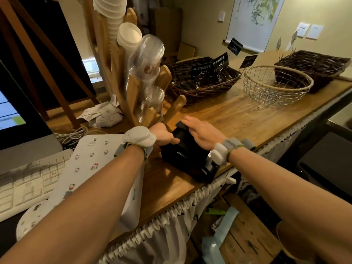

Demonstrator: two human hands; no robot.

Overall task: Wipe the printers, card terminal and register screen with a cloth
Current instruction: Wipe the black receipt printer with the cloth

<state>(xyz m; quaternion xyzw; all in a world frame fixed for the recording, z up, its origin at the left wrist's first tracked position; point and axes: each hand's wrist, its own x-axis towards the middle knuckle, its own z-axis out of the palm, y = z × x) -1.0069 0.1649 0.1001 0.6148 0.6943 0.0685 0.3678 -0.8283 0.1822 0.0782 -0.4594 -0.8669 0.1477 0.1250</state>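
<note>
**Two hands on the black printer, wooden counter**

- Right hand (pixel 200 130): open and flat, palm down on top of the black printer (pixel 187 155), fingers straight and close together, reaching over its far edge. A dark flat piece (pixel 180 124) shows under the fingertips; whether it is a cloth or part of the printer cannot be told.
- Left hand (pixel 163 134): grips the printer's left side, thumb laid across the top, the other fingers hidden behind the housing.
- Wrists: each carries a grey strap with a white device (pixel 139 137).
- Black printer: sits near the front edge of the wooden counter (pixel 228 115), between the two hands and turned at an angle to that edge.
- Left of the printer: white patterned sheet (pixel 85 168) against the right end of a pale keyboard (pixel 28 183); register screen (pixel 11 111), lit, at the far left; loose cables (pixel 74 134) and crumpled receipts (pixel 102 115) behind.
- Behind the left hand: wooden cup rack (pixel 133 88) holding clear plastic cups (pixel 148 54) and white paper cups (pixel 129 35).
- Farther back and right: dark wicker basket (pixel 200 88) with clipped black price cards, wire basket (pixel 276 86), second wicker basket (pixel 312 67).
- Counter front: white gathered curtain (pixel 171 216) hangs below the edge.
</note>
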